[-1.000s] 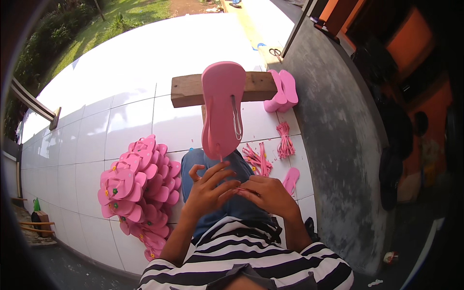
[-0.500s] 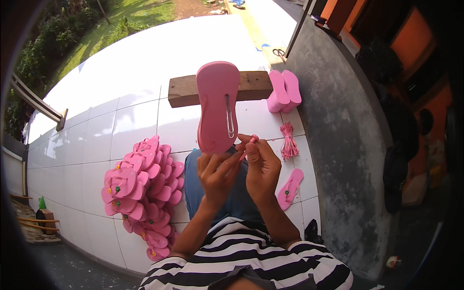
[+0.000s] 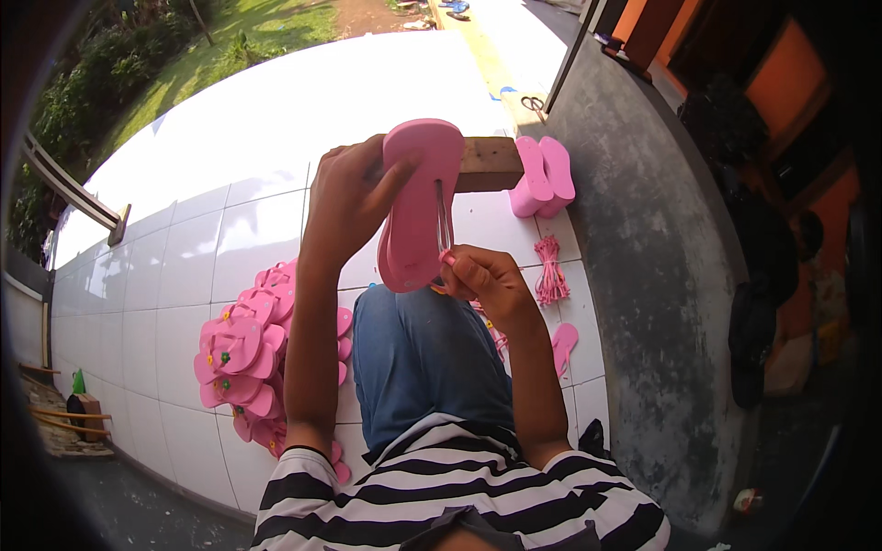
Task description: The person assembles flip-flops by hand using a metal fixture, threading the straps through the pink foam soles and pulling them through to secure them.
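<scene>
A pink flip-flop sole stands tilted in front of a wooden beam. My left hand is closed on its upper left side, the thumb over the sole's face and the other fingers behind, partly hidden. A thin looped metal rod sticks out from the sole toward me. At the rod's near end, my right hand pinches a pink flip-flop strap, which touches the loop. Most of the strap is hidden by my fingers.
Many finished pink flip-flops with small flowers lie heaped at the left. To the right are stacked pink soles, a bundle of pink straps and a single flip-flop. Scissors lie farther off, beside a grey wall.
My left hand has left the strap and moved up to grasp the sole's side. My right hand has brought the strap to the rod's looped end. The sole has shifted slightly right.
</scene>
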Demonstrator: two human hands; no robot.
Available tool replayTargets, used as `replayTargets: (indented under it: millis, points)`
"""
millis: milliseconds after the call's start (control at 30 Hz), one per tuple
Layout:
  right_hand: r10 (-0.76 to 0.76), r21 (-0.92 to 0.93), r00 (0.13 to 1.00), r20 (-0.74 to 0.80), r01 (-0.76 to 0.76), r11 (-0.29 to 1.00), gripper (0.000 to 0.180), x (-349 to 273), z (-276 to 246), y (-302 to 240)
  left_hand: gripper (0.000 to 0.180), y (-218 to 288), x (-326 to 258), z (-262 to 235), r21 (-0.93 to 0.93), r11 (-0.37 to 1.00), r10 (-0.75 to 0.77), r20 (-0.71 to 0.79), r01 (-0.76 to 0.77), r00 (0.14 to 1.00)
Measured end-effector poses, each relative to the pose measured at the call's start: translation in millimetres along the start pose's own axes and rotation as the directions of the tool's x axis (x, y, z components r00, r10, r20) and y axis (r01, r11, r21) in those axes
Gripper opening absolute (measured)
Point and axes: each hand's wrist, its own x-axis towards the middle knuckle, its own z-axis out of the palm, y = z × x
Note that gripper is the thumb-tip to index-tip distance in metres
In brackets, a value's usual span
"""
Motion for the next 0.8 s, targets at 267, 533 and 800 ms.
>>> replayTargets:
  millis: [267,533,800]
  points:
    - [0.015,0.214,0.998,-0.058,-0.002,0.977,0.038,16.0,-7.5,29.9,0.027,-1.9,3.0,15.7,-0.230,0.973,-0.006,-0.012,0.003,1.000]
    - [0.146,0.208,0.989,-0.034,-0.136,0.969,0.037,3.2,-8.4,33.4,0.020,4.6,-38.6,23.5,-0.387,0.922,-0.053,-0.082,0.017,0.995]
    - [-0.250,-0.209,0.906,-0.340,0.187,0.960,0.040,29.1,32.2,-4.8,0.018,12.3,-51.4,45.3,-0.483,0.875,-0.112,-0.257,-0.027,0.960]
